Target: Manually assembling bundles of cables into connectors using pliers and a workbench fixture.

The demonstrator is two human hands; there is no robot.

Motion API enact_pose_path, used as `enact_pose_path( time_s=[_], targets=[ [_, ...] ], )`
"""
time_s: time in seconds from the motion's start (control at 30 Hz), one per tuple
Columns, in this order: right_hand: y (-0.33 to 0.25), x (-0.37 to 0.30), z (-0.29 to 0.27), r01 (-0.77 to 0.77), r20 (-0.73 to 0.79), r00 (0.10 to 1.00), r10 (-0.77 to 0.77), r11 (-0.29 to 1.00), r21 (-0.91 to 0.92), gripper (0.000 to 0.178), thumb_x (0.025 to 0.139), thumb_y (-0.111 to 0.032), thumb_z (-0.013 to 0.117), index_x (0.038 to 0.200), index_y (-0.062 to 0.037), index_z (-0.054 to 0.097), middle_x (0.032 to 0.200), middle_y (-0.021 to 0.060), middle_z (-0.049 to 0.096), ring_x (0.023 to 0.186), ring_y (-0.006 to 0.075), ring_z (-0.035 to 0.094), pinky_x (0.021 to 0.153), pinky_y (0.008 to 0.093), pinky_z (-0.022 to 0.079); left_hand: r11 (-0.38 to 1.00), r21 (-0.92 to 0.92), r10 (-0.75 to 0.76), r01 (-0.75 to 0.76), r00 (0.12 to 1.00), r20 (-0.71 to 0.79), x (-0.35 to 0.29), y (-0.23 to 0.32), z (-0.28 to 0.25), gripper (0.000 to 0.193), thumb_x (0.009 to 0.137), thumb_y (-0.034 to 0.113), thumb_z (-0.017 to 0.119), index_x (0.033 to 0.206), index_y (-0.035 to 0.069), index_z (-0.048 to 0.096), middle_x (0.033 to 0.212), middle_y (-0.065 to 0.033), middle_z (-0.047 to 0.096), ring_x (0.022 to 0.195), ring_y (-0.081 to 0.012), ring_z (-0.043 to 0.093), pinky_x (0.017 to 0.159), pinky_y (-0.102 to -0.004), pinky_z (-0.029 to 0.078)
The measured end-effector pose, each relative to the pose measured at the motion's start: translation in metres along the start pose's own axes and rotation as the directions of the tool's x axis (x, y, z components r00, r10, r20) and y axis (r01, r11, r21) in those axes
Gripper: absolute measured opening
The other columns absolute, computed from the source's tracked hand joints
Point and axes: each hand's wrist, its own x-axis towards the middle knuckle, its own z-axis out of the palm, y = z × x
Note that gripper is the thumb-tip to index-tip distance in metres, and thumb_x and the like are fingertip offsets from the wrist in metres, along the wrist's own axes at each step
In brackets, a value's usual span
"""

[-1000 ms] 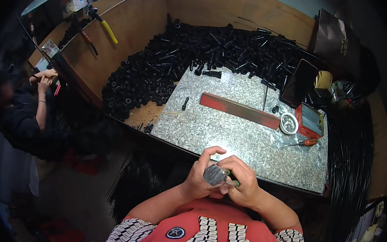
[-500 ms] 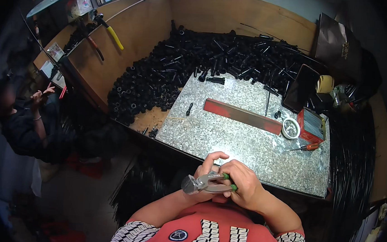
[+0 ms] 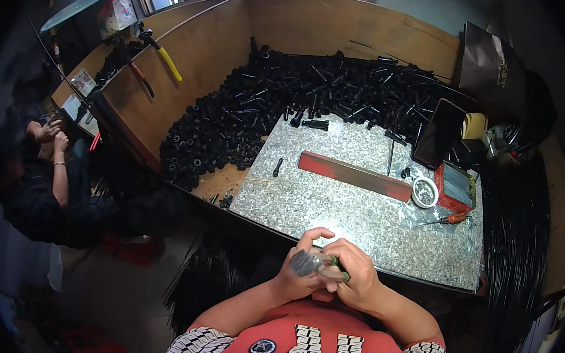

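In front of my body, at the near edge of the stone slab [image 3: 279,215], both hands are close together. My right hand [image 3: 358,273] is wrapped round the green handles of a pair of end-cutting pliers [image 3: 307,264]. Their metal head points left, over my left hand, and is smeared by motion. My left hand [image 3: 289,282] is closed beneath the pliers, its index finger raised and bent. What its fingers grip, if anything, lies hidden behind the tool.
A red-sided bar [image 3: 355,176], white bowl [image 3: 424,192], red box [image 3: 455,187] and orange-handled screwdriver [image 3: 453,218] lie on the slab. Behind is a heap of black tubular parts [image 3: 330,81]. Black strands [image 3: 514,221] hang at right. A co-worker [image 3: 36,184] sits at left.
The pliers' head has shifted right and tilted, now blurred. My hands stay together in nearly the same place. The co-worker's hands have come lower and closer together.
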Motion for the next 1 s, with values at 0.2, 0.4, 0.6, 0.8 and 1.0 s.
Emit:
enact_pose_path(
  time_s=[0.2,0.4,0.6,0.8,1.0],
  targets=[
    [0.008,0.003,0.003,-0.035,0.064,0.997,0.035,0.999,-0.013,0.020,0.072,-0.003,0.070,0.086,-0.0027,0.056,0.079,0.0125,0.059,0.070,0.0290,0.060,0.061,0.0334,0.047,0.836,0.431,0.263,-0.339,0.938,0.228,0.005,-0.011,-0.018,0.089,0.067,0.031,0.082,0.132,0.003,0.029,0.078,-0.0013,0.065,0.069,-0.0089,0.060,0.066,-0.0209,0.046],
    [0.005,0.019,0.000,-0.467,0.169,0.882,0.440,0.862,0.198,0.031,0.074,-0.015,0.077,0.089,-0.0013,0.053,0.074,0.0027,0.052,0.065,0.0115,0.049,0.058,0.0274,0.042,0.952,-0.257,-0.190,0.168,0.980,-0.065,-0.003,-0.020,-0.011,0.107,0.050,0.049,0.084,0.132,0.003,0.030,0.072,0.0006,0.058,0.065,-0.0051,0.052,0.060,-0.0205,0.042],
    [0.004,0.009,-0.029,-0.508,0.371,0.834,0.409,0.832,0.223,0.037,0.079,-0.015,0.071,0.107,-0.0010,0.050,0.077,0.0032,0.050,0.068,0.0117,0.047,0.061,0.0275,0.042,0.901,-0.380,-0.274,0.212,0.954,-0.119,0.003,-0.008,-0.039,0.110,0.053,0.056,0.082,0.131,0.000,0.028,0.059,0.0050,0.042,0.052,-0.0033,0.041,0.049,-0.0185,0.033],
    [-0.016,-0.016,-0.049,-0.101,0.292,0.922,0.253,0.887,-0.451,0.073,0.066,0.001,0.071,0.133,-0.0057,0.045,0.080,0.0131,0.053,0.063,0.0305,0.055,0.055,0.0371,0.045,0.864,-0.461,-0.296,0.202,0.945,-0.140,-0.004,-0.008,-0.050,0.097,0.054,0.052,0.081,0.124,0.000,0.039,0.058,0.0071,0.043,0.053,-0.0004,0.041,0.049,-0.0152,0.031],
    [-0.023,-0.025,-0.049,0.032,0.298,0.935,0.190,0.794,-0.608,0.074,0.065,-0.003,0.074,0.134,-0.0074,0.047,0.072,0.0087,0.046,0.055,0.0234,0.051,0.048,0.0367,0.041,0.962,-0.187,-0.226,0.198,0.964,-0.143,-0.005,-0.014,-0.042,0.105,0.052,0.063,0.077,0.124,-0.004,0.038,0.056,0.0084,0.039,0.050,0.0002,0.036,0.048,-0.0172,0.027]
  ],
)
